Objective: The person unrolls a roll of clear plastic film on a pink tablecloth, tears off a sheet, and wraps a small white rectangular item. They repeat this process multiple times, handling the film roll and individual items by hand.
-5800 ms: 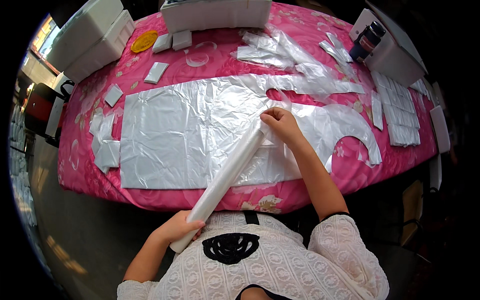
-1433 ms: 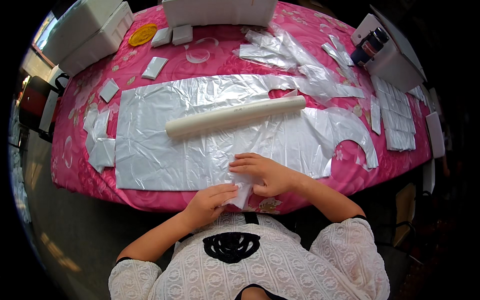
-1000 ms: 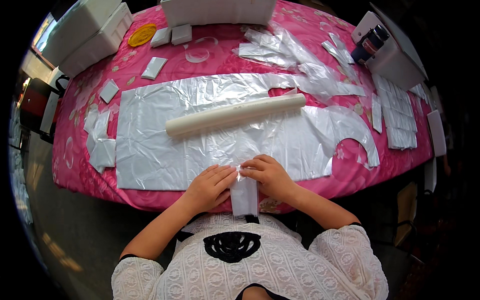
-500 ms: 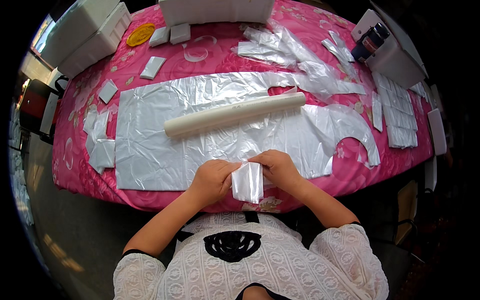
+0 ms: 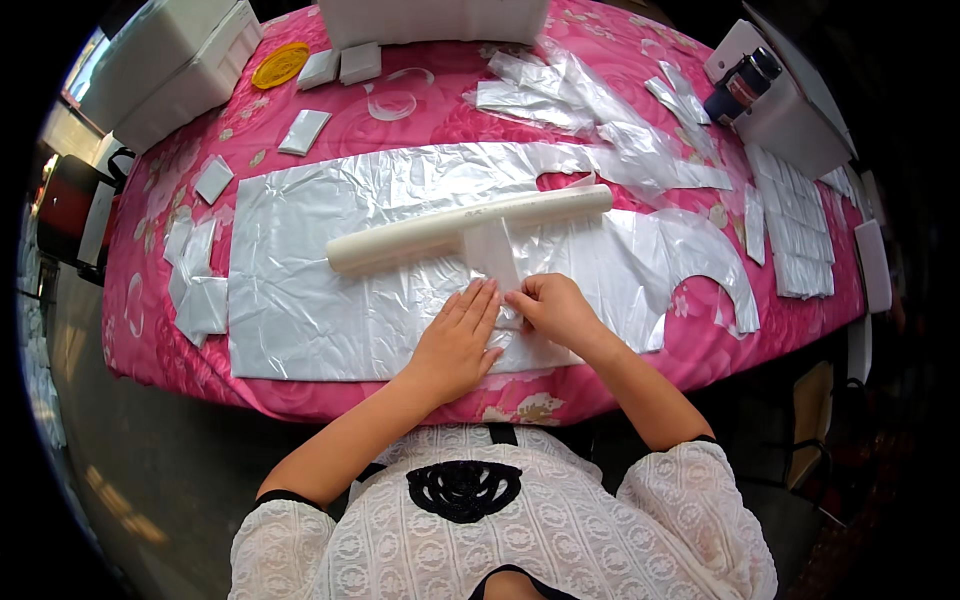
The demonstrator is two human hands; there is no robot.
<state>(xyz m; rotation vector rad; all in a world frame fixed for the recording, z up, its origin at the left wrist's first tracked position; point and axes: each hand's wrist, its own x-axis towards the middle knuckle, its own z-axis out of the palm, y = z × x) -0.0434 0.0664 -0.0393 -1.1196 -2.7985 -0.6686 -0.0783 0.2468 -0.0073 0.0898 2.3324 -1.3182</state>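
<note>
Two bare hands on one plastic strip (image 5: 490, 258), near the middle of the table (image 5: 335, 396), on top of the large silver plastic sheet (image 5: 300, 270). Change: half a second ago a folded packet hung from the fingertips toward the person; now a strip reaches away from the hands, far end overlapping the white tube (image 5: 390, 242). Left hand (image 5: 450, 350) lies flat along the strip's left side, four fingers together, thumb spread off them. Right hand (image 5: 560, 315) has thumb and forefinger clamped on the strip's right edge; other fingers curled, what is under them can't be told. Tube hasn't moved noticeably, nobody holding it. Reads as folding in progress: one flap turned outward, crease probably being pressed, piece not yet a compact packet. Finished-looking flat packets (image 5: 208, 305) lie at the left end, a neat stack (image 5: 795, 225) at the right, both well apart from the hands.
</note>
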